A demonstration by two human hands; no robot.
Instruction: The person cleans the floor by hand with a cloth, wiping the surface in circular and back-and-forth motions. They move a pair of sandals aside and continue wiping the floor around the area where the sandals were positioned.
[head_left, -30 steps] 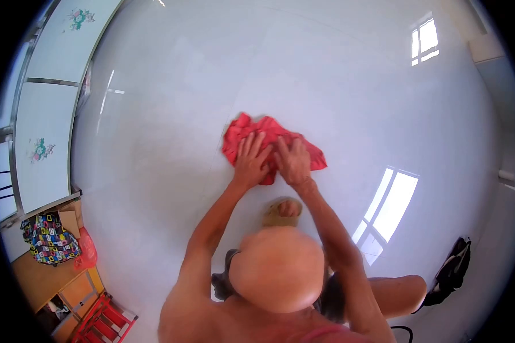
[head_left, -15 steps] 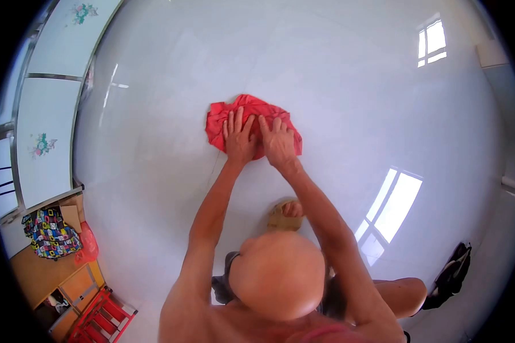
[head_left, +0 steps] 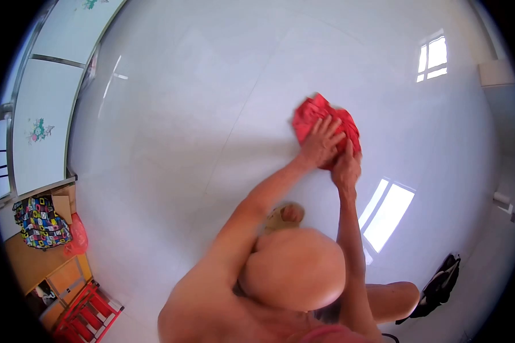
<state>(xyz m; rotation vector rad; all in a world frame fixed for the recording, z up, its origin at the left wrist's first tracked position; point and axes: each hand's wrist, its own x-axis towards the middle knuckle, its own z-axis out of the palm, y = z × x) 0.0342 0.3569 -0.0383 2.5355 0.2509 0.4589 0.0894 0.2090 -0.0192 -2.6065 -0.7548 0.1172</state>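
A crumpled red cloth (head_left: pixel 310 114) lies bunched on the glossy pale floor, right of the view's middle. My left hand (head_left: pixel 321 144) presses on it from above, fingers spread and stretched out. Close beside it, my right hand (head_left: pixel 347 168) rests at the cloth's lower right edge. Its fingers point forward over the fabric, partly blurred, and look stretched out. The cloth under both palms is hidden.
My bent knee (head_left: pixel 294 268) and sandalled foot (head_left: pixel 292 214) are close below. White flowered panels (head_left: pixel 46 114) line the left side. A patterned bag (head_left: pixel 42 223), a red plastic bag (head_left: pixel 76 235) and a red rack (head_left: pixel 88 311) stand lower left. Dark fabric (head_left: pixel 438 286) lies lower right.
Both hands have slid the red cloth to the right across the floor. It is now more bunched, and my right hand has turned and sits lower than my left.
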